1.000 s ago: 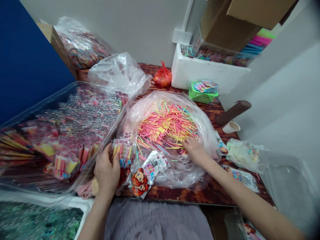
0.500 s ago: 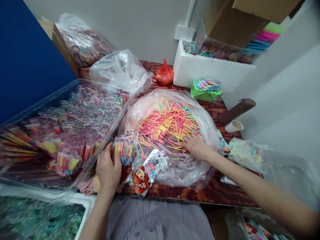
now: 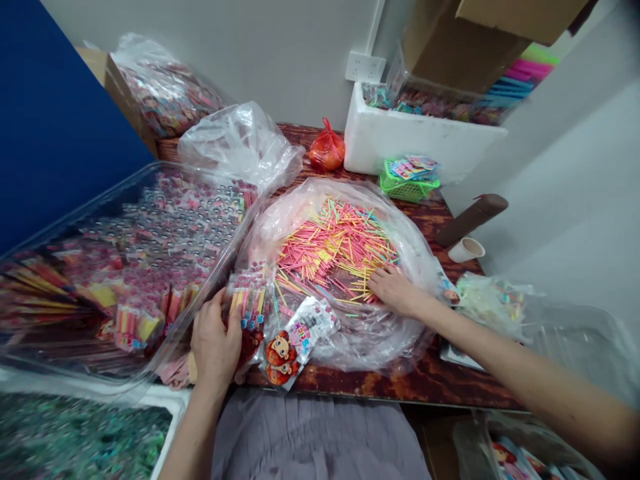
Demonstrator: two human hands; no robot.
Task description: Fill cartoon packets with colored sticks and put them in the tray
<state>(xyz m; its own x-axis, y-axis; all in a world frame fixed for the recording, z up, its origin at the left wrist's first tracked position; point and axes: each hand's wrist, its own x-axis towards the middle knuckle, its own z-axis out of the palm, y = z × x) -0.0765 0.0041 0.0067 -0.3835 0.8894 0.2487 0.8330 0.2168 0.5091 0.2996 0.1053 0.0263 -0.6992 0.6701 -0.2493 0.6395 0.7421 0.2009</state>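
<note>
Many thin pink and yellow sticks point(image 3: 330, 243) lie inside an opened clear plastic bag point(image 3: 350, 347) at the centre. My right hand point(image 3: 393, 288) rests at the right edge of the sticks, fingertips down among them; whether it pinches any is too small to tell. At the left, my left hand point(image 3: 216, 337) is curved against small filled clear packets point(image 3: 249, 300), its thumb and fingers apart around their left side. A printed packet with a red-haired cartoon figure point(image 3: 295, 347) lies between the hands, near the table's front edge.
A large clear tub point(image 3: 200, 283) of filled packets fills the left. Behind stand a red bag point(image 3: 327, 148), a green basket point(image 3: 407, 190) and a white foam box point(image 3: 410, 137). A brown bottle point(image 3: 473, 220) and paper cup point(image 3: 467, 250) stand right.
My right hand has shifted very slightly among the sticks. My left hand stays beside the packets. The whole view has moved a little.
</note>
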